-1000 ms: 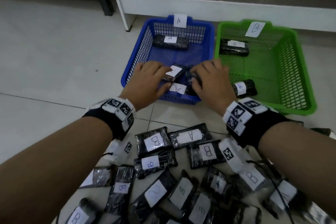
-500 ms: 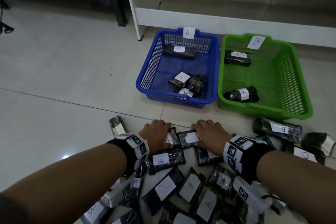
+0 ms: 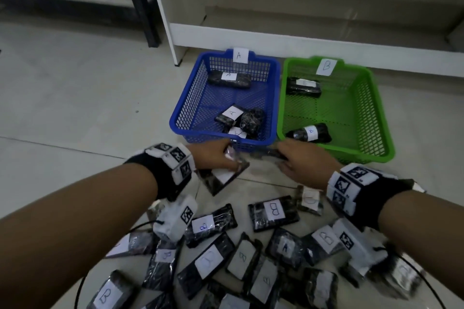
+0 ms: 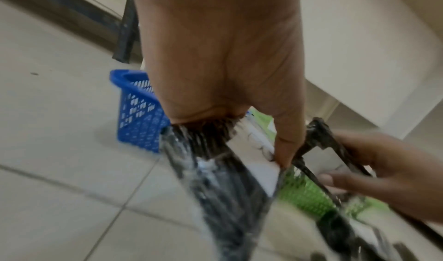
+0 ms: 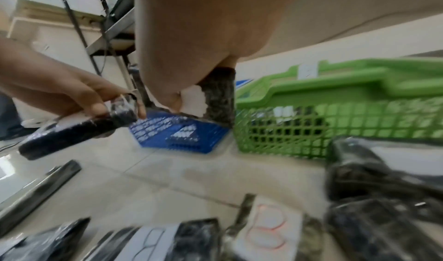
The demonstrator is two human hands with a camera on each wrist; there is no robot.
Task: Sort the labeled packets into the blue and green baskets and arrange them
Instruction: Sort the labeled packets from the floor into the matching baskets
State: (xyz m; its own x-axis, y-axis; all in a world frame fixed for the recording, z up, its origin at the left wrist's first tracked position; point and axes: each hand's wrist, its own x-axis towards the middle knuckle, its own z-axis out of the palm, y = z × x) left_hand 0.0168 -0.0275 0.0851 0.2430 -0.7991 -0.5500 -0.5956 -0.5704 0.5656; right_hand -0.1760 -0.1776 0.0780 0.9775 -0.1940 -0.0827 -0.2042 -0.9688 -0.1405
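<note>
Left hand [image 3: 213, 158] gripped a packet [image 3: 222, 175] above the floor, right hand [image 3: 305, 162] pinched a second packet [image 3: 272, 154], both just before the blue basket [image 3: 275, 108], green basket [image 3: 376, 108] alongside, remaining packets [image 3: 273, 213] heaped on the floor.

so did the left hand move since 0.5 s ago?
Yes. The left hand has gone forward from the packet pile to just short of the blue basket, near its front rim, and now grips a packet.

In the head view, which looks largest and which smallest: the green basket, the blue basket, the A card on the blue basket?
1. green basket and blue basket: they look about alike, so I do not rank them.
2. A card, clipped on the blue basket's far rim: clearly smallest.
</note>
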